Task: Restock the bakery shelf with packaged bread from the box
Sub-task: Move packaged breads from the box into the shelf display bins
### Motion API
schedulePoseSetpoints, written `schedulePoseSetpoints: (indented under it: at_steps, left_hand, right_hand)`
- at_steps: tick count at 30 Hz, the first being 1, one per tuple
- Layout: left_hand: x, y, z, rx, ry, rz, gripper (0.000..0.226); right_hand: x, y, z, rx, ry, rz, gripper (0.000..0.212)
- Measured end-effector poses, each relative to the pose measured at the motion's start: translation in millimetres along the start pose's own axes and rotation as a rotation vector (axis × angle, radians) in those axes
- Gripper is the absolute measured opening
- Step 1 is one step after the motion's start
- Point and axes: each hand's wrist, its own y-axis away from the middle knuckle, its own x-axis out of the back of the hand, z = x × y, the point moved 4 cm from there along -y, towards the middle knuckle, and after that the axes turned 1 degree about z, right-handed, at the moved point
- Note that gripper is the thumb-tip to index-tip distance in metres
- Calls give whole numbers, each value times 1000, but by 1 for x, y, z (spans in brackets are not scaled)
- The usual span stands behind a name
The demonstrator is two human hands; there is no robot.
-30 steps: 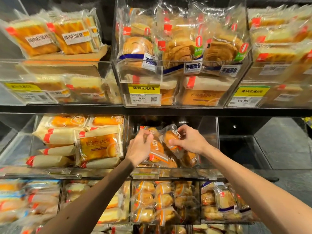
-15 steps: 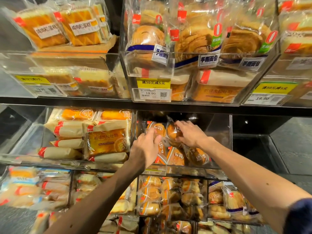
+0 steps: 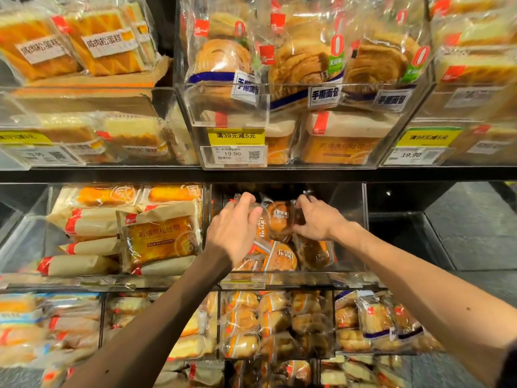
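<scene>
Both my hands reach into the clear middle bin [image 3: 352,219] of the middle shelf. My left hand [image 3: 233,232] is curled over the top left of a clear bag of round brown buns [image 3: 279,224]. My right hand [image 3: 317,219] grips the same bag at its right side, fingers on the plastic. The bag stands upright at the back of the bin. More bun bags [image 3: 285,257] lie under and in front of it. The box is out of view.
A bin of orange toast loaves [image 3: 159,239] sits to the left. The compartment on the right [image 3: 405,233] looks dark and bare. Above is a shelf of packed bread with price tags [image 3: 237,155]. Below are bins of small bun bags [image 3: 251,326].
Both hands have pushed the bun bag deeper and higher into the bin. My view has moved closer to the shelf.
</scene>
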Motion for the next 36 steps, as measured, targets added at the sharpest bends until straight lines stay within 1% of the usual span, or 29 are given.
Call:
schedulePoseSetpoints:
  at_steps: [2, 4, 10, 14, 16, 19, 21, 23, 25, 26, 27, 29, 31, 33, 36]
  left_hand:
    - [-2, -1, -1, -19, 7, 13, 31]
    - [-5, -1, 1, -38, 22, 16, 30]
    - [-8, 0, 11, -105, 77, 0, 24]
    - [-13, -2, 11, -62, 155, -49, 23]
    - [-16, -4, 12, -39, 206, -75, 23]
    - [-18, -8, 15, -9, 282, -123, 25]
    - [-21, -11, 14, 27, 351, -171, 23]
    - [-25, -15, 13, 61, 421, -191, 22]
    - [-31, -22, 13, 68, 455, -187, 23]
    - [-37, -26, 13, 71, 466, -185, 22]
    - [-43, -31, 15, 77, 474, -184, 21]
    - [-59, -41, 22, 105, 487, -197, 22]
    - [-71, -48, 34, 146, 507, -225, 33]
    - [-78, -54, 44, 176, 509, -246, 47]
    - [-85, -62, 51, 207, 510, -293, 68]
  right_hand:
    - [-2, 10, 4, -15, 112, -127, 56]
    - [-9, 19, 10, -36, 188, -222, 50]
    - [-25, 26, 18, -36, 268, -250, 45]
    - [-35, 22, 18, -58, 303, -337, 34]
    - [-39, 20, 16, -62, 308, -372, 36]
    - [-37, 25, 12, -77, 286, -380, 35]
    - [-23, 33, 8, -91, 204, -323, 37]
    - [5, 42, 5, -90, 84, -140, 43]
    - [31, 55, 0, -56, -71, 55, 54]
    - [40, 62, -4, -23, -149, 107, 60]
    - [44, 69, -10, 13, -204, 122, 65]
    - [39, 77, -19, 53, -222, 105, 77]
    - [28, 77, -21, 26, -199, 128, 87]
    - [22, 76, -13, -19, -187, 221, 84]
    - [18, 75, 0, -30, -161, 319, 68]
